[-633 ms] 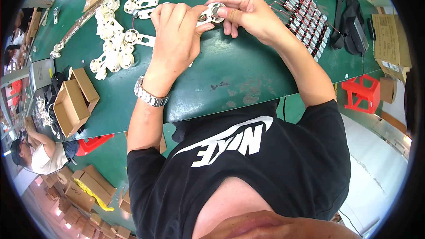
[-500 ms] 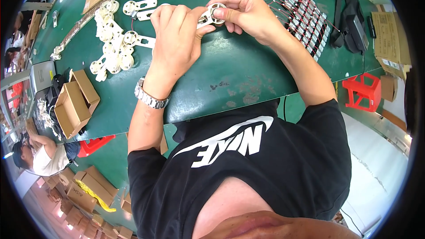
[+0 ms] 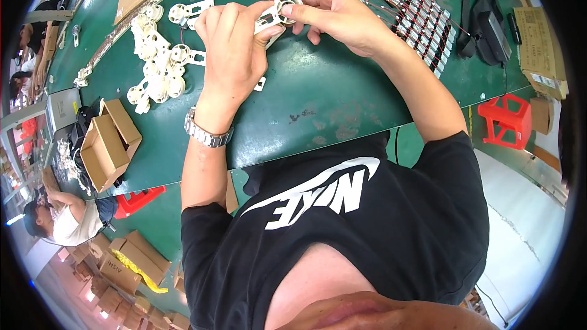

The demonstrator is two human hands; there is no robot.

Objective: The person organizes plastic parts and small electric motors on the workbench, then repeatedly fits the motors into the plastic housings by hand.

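Between my hands is a cream-white plastic part with a round, spoked ring at one end and a flat slotted arm (image 3: pixel 265 23). My left hand (image 3: pixel 231 49), with a metal watch at the wrist, closes its fingers and thumb round the arm end. At the ring end, my right hand (image 3: pixel 342 15) pinches the rim with its thumb on the ring. Left of my hands lies a heap of similar white parts (image 3: pixel 158 79). Two more ringed parts, one of them (image 3: pixel 181 55), reach from it toward my left hand, which partly hides them. A pale tip (image 3: pixel 260 84) shows below that hand.
Rows of small silver modules with red wires (image 3: pixel 422 24) cover the table's right side, beside a black strapped pouch (image 3: pixel 489 24). An open cardboard box (image 3: pixel 104 153) stands at left. Red stools (image 3: pixel 507 121) flank the green table (image 3: pixel 342 98). Another person (image 3: pixel 73 220) sits far left.
Both hands have shifted slightly left with the white part. Its ring now faces up more fully, and a pale tip has come into sight below my left hand.
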